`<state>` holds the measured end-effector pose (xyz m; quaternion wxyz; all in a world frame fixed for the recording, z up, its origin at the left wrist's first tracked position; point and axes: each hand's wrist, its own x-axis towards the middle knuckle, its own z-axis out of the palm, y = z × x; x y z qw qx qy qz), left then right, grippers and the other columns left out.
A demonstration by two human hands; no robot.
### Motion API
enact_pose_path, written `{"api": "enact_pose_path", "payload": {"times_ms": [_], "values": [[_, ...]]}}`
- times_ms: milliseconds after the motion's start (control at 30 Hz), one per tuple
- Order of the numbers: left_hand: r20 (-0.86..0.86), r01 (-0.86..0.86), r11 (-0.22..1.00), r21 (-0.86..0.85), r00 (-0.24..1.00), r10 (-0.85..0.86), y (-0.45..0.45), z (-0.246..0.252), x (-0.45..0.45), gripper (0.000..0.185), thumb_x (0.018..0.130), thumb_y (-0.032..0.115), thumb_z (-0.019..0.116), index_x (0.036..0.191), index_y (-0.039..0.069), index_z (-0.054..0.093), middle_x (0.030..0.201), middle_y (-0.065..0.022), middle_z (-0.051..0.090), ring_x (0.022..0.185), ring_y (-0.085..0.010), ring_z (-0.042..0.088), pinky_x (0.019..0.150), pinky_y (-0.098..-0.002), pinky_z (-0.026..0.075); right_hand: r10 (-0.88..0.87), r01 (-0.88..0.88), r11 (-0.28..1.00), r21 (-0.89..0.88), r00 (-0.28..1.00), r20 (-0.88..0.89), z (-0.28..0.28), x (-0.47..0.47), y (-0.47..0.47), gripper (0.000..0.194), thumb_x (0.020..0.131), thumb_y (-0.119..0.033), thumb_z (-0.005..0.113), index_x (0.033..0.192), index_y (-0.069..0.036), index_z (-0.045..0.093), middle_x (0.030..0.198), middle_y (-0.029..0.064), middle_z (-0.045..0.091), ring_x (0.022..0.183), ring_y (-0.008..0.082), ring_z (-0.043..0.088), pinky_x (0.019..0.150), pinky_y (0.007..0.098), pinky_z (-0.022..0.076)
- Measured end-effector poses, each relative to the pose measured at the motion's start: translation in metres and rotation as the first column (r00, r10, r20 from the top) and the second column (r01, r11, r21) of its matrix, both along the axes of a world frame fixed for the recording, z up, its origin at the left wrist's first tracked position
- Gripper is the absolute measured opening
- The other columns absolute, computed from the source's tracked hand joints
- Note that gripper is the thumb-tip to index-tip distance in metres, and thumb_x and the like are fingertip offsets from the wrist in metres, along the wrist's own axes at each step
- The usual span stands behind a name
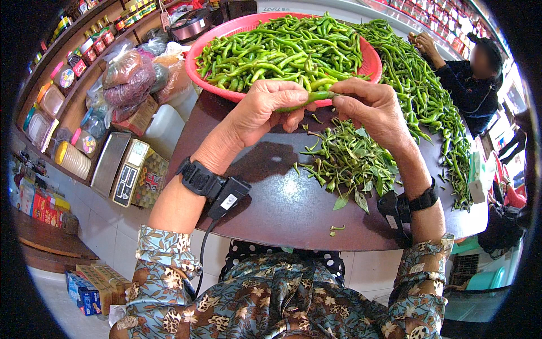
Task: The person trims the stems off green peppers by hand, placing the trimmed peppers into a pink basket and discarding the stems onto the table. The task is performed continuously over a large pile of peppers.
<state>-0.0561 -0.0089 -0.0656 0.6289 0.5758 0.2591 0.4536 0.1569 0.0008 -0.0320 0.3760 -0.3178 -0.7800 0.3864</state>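
Between thumb and fingers, my left hand (271,106) holds a green chili pepper (312,98) by its body. My right hand (368,108) pinches the stem end of that same pepper. Both hands are raised at the near rim of a pink plastic basket (199,78), which is heaped with green chili peppers (275,55). Under my right hand, a pile of plucked stems and leaves (351,159) lies on the dark brown table (271,203). To the right, a long spread of peppers with stems (423,91) runs along the table.
Across the table at the right, a person in dark clothing (470,84) has both hands raised over the peppers. On the left stand a weighing scale (125,169), filled plastic bags (129,80) and shelves of jars (87,53). A few loose stems (336,229) lie near the table's front edge.
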Motion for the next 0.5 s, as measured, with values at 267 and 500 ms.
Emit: {"api": "enact_pose_path", "payload": {"times_ms": [267,500], "values": [[0.035,-0.042,0.999,-0.019,0.998,0.042,-0.0017,-0.0003,0.0009,0.018,0.082,0.018,0.060,0.083,0.000,0.063,0.060,-0.0017,0.054,0.051,-0.0081,0.048,0.047,-0.0214,0.037,-0.073,0.070,0.990,-0.119,0.997,-0.018,0.0031,0.0010,-0.0005,0.029,0.087,-0.030,0.055,0.088,-0.002,0.063,0.066,-0.0009,0.058,0.057,0.0040,0.053,0.046,0.0167,0.0386],[0.003,-0.037,0.999,-0.004,0.999,0.037,0.0003,-0.0008,-0.0015,0.017,0.081,0.015,0.059,0.090,0.000,0.060,0.065,-0.0029,0.054,0.054,-0.0111,0.049,0.054,-0.0273,0.041,0.061,-0.057,0.993,-0.107,0.997,0.037,0.0017,0.0051,0.0032,0.026,0.086,-0.028,0.056,0.079,-0.004,0.064,0.059,-0.0018,0.056,0.051,0.0027,0.050,0.043,0.0165,0.0360]]}}
